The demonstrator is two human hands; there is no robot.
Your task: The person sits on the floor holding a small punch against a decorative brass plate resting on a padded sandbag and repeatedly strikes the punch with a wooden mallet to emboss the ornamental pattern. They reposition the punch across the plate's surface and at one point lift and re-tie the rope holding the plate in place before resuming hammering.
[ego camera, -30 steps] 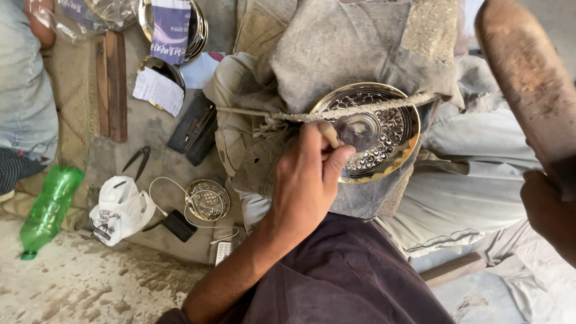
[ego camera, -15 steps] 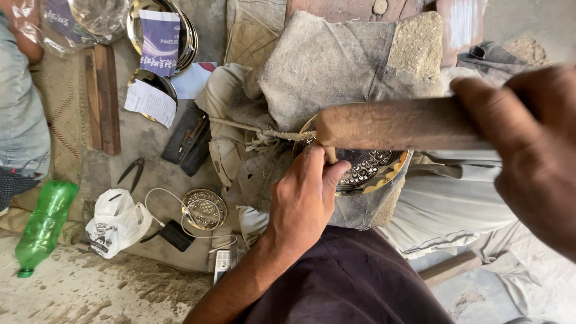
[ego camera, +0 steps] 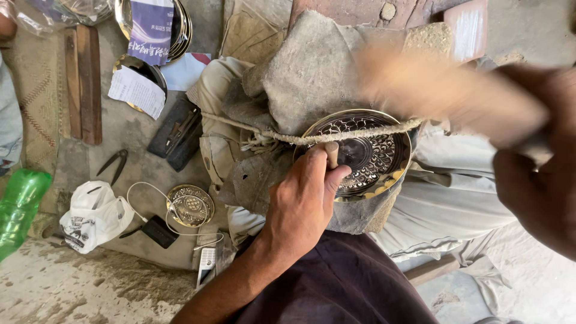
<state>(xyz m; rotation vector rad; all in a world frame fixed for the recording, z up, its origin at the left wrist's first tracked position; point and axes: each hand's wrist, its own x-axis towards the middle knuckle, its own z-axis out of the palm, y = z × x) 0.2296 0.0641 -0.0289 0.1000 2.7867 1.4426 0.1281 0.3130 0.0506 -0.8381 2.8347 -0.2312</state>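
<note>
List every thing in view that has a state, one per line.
Left hand: closed around a punch set on the plate.
Right hand: grips a mallet, blurred.
Plate: engraved, tied down by a cord.
Green bottle: lying down.
Pliers: shut.

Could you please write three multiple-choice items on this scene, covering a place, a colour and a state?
1. Where does the round engraved metal plate lie?
A. under a taut cord
B. inside the white bag
C. on the wooden plank

2. What colour is the plastic bottle?
A. red
B. green
C. black

3. What is the left hand doing?
A. lying open
B. gripping a thin punch tool
C. holding pliers

Answers: 1 A, the cord crosses its upper rim; 2 B, it is green; 3 B, the fingers close around the tool.
</note>
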